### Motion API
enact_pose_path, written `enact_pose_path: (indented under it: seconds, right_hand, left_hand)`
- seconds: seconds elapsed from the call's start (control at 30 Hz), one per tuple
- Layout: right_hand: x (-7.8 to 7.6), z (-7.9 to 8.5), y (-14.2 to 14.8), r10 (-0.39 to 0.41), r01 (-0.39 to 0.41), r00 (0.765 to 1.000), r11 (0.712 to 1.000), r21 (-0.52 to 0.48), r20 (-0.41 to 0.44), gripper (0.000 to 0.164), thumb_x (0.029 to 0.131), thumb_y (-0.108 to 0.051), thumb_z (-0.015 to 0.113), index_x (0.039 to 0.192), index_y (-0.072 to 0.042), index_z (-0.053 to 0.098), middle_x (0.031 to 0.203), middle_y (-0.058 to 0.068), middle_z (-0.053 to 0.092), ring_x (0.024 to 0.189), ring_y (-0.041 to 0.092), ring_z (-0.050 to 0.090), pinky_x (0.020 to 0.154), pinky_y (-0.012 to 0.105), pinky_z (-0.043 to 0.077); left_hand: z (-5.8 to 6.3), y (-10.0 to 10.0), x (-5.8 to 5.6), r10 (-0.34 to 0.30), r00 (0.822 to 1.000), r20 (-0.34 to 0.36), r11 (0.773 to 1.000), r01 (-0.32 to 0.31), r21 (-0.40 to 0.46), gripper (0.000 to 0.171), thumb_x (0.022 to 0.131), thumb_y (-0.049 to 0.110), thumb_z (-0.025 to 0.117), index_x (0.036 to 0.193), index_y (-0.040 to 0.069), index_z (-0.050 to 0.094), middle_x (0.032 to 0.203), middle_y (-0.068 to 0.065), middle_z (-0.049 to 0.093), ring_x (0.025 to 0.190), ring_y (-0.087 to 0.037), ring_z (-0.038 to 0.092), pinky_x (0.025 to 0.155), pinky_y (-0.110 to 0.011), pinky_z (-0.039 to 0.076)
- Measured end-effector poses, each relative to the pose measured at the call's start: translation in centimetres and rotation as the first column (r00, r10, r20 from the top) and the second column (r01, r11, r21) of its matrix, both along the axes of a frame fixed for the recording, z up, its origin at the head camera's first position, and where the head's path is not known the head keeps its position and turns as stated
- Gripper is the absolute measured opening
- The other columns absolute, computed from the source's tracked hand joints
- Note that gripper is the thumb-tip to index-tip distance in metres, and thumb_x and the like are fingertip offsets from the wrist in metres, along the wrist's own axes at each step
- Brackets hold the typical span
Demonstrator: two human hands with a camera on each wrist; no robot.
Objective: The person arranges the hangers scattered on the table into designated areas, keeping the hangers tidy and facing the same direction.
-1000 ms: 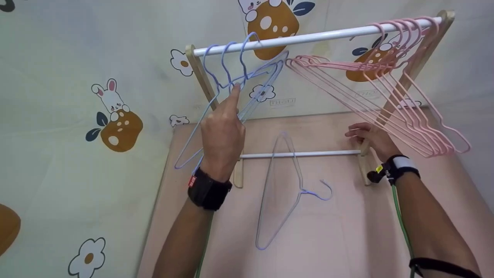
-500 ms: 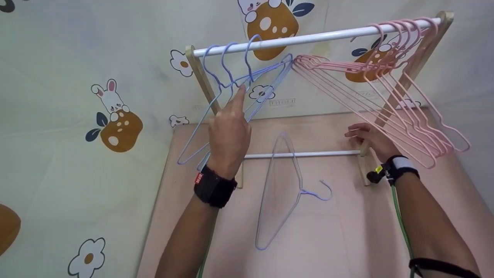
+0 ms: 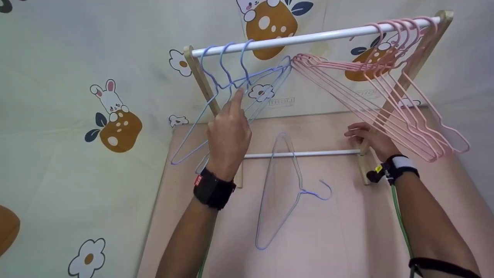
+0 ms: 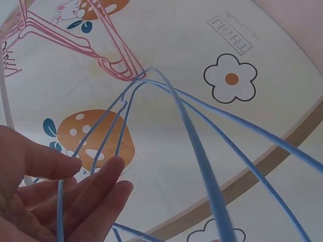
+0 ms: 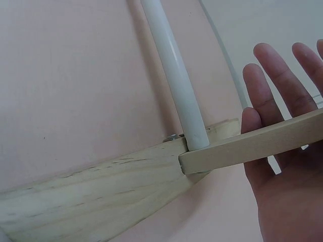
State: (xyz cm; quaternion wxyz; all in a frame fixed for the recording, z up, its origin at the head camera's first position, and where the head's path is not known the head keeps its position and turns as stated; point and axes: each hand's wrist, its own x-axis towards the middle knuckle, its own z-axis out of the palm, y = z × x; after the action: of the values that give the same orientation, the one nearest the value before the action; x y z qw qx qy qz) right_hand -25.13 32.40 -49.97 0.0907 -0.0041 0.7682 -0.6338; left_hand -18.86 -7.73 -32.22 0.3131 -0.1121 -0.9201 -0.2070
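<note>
My left hand (image 3: 229,135) is among several blue wire hangers by the left end of the rack. In the left wrist view, a blue hanger (image 4: 60,212) wire runs between its thumb and fingers. In the head view, its index finger points up to the necks of the blue hangers (image 3: 247,73), whose hooks sit over the white rail (image 3: 308,38). My right hand (image 3: 372,141) lies at the lower part of the right wooden post (image 5: 252,143), its fingers extended behind the post in the right wrist view.
Several pink hangers (image 3: 409,100) hang at the rail's right end, their tips near the blue ones. A loose blue hanger (image 3: 299,197) lies across the lower white bar (image 3: 328,154) and the pink surface (image 3: 308,258). A patterned wall covering (image 3: 135,46) stands behind.
The rightmost blue hanger has come down, its hook now lower on the rail. My left hand has shifted slightly right. My right hand has stayed in place.
</note>
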Motion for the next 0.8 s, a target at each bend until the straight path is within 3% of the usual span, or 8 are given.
enact_pose_path:
  seconds: [0.1,0.23,0.4,0.57,0.8]
  right_hand:
    - [0.1,0.1,0.0,0.003,-0.003,1.000,1.000,-0.004,0.023,0.032,0.105,-0.018,0.047,0.129,0.002,0.055,0.125,0.027,0.060,0.116,0.045,0.050,0.097,0.044,0.041]
    - [0.2,0.2,0.0,0.009,-0.008,0.998,1.000,-0.017,0.060,0.032,0.106,-0.018,0.046,0.131,0.000,0.054,0.127,0.027,0.060,0.120,0.045,0.047,0.099,0.042,0.040]
    - [0.0,-0.1,0.1,0.005,-0.004,0.999,1.000,-0.021,0.047,0.032,0.105,-0.017,0.048,0.131,0.001,0.055,0.126,0.026,0.060,0.119,0.046,0.048,0.097,0.041,0.041]
    - [-0.5,-1.1,0.5,0.004,-0.003,0.999,1.000,-0.018,0.052,0.032,0.105,-0.020,0.049,0.131,-0.002,0.055,0.126,0.023,0.061,0.118,0.044,0.049,0.097,0.040,0.041]
    - [-1.3,-2.5,1.0,-0.014,0.014,1.000,1.000,0.007,0.017,0.032,0.104,-0.024,0.052,0.128,-0.004,0.059,0.120,0.019,0.066,0.113,0.043,0.053,0.093,0.039,0.045]
  left_hand:
    - [-0.2,-0.1,0.2,-0.009,0.999,-0.046,1.000,0.010,0.015,0.046,0.094,0.003,0.061,0.139,0.006,0.052,0.113,-0.015,0.070,0.070,-0.021,0.065,0.048,-0.029,0.047]
    - [-0.5,0.0,0.7,-0.016,0.993,-0.119,1.000,0.019,0.024,0.046,0.091,0.002,0.064,0.136,0.004,0.055,0.122,-0.014,0.066,0.098,-0.026,0.068,0.072,-0.035,0.057]
    - [-0.9,0.2,1.2,-0.004,0.984,-0.178,1.000,-0.001,-0.031,0.042,0.092,0.005,0.064,0.134,0.004,0.057,0.135,-0.012,0.058,0.119,-0.028,0.058,0.097,-0.041,0.048]
    - [-1.2,0.7,1.9,-0.004,0.971,-0.239,0.994,-0.022,-0.107,0.041,0.092,0.007,0.064,0.133,0.007,0.059,0.140,-0.013,0.054,0.129,-0.029,0.049,0.106,-0.044,0.040]
    - [-2.1,2.4,3.2,-0.092,0.941,-0.326,0.983,0.034,-0.181,0.036,0.092,0.005,0.062,0.128,0.007,0.064,0.140,-0.014,0.054,0.135,-0.032,0.043,0.112,-0.048,0.031]
